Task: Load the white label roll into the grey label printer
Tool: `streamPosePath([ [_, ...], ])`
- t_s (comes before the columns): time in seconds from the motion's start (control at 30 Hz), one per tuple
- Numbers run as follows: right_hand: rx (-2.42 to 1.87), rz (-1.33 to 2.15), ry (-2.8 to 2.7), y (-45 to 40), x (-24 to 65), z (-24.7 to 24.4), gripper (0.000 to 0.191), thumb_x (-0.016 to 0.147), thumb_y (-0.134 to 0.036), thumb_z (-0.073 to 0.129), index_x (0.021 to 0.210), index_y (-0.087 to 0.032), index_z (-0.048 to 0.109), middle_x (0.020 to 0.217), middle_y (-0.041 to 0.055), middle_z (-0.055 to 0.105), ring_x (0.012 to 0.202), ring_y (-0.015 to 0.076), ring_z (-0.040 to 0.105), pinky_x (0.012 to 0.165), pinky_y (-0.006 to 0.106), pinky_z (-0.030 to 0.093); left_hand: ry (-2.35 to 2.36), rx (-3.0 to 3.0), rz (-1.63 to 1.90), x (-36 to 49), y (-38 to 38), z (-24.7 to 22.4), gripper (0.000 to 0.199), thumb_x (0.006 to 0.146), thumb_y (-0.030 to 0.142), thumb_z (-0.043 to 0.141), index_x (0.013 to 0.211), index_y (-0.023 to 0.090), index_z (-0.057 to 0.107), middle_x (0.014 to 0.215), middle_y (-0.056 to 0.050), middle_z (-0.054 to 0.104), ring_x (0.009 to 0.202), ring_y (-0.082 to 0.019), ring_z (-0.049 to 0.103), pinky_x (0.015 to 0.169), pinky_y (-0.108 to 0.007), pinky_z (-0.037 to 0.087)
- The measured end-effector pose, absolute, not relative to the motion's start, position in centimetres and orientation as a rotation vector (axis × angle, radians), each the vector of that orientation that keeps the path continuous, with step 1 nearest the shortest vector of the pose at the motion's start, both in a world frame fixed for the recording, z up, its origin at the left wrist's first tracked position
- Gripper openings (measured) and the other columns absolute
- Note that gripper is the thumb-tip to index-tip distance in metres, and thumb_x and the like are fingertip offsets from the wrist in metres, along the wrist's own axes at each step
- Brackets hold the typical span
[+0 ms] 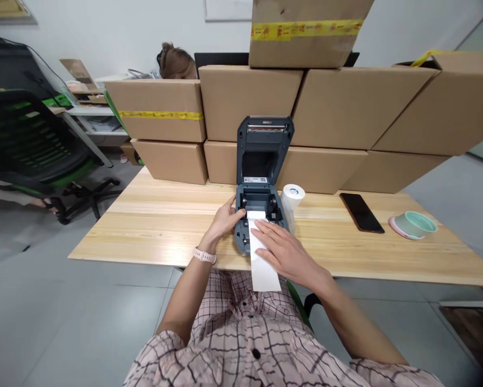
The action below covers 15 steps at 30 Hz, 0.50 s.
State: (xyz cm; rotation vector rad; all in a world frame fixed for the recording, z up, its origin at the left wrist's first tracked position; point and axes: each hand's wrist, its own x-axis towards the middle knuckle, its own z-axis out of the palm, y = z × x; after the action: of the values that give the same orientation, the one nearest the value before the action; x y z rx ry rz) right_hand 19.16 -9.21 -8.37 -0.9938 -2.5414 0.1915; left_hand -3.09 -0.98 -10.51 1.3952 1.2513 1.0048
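View: head, the only one.
Label printer [260,189]: on the wooden table [156,226] near its front edge; lid [261,142] raised.
Paper strip [264,275]: white; far end inside the printer, near end hanging past the table edge over my lap.
My left hand [224,219]: at the printer's left side, thumb over the rim; whether my fingers clench there, I cannot tell.
My right hand [284,250]: laid flat across the strip, fingers extended, not clenched.
White roll [293,196]: standing just beside the printer's right side.
Strip risk: uneven pressure from my right palm could skew or crease it.
Lid risk: a bump to the printer could drop it on my fingers.
Roll risk: a sideways swing of my right hand could topple it.
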Motion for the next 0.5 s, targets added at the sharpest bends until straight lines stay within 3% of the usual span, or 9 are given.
streamPosePath([
  [0.33, -0.990, 0.145, -2.526, -9.43, 19.03, -8.53, 0.047, 0.107, -0.041, 0.047, 0.148, -0.020, 0.056, 0.158, 0.0146, 0.053, 0.148, 0.0299, 0.050, 0.121, 0.058, 0.043, 1.256, 1.414, 1.024, -3.05, -1.31, -10.37, 0.069, 0.084, 0.034, 0.072, 0.148, 0.015, 0.054, 0.061, 0.006, 0.060, 0.050, -0.009, 0.047, 0.055, -0.020, 0.036],
  [0.5, -0.965, 0.199, -2.503, -9.47, 19.57, -8.62, 0.045, 0.107, -0.041, 0.049, 0.148, -0.026, 0.056, 0.158, 0.0109, 0.054, 0.147, 0.0280, 0.051, 0.120, 0.058, 0.045, 1.287, 1.423, 1.021, -3.02, -1.21, -10.49, 0.069, 0.084, 0.036, 0.073, 0.148, 0.016, 0.054, 0.062, 0.006, 0.061, 0.050, -0.009, 0.048, 0.055, -0.021, 0.037],
])
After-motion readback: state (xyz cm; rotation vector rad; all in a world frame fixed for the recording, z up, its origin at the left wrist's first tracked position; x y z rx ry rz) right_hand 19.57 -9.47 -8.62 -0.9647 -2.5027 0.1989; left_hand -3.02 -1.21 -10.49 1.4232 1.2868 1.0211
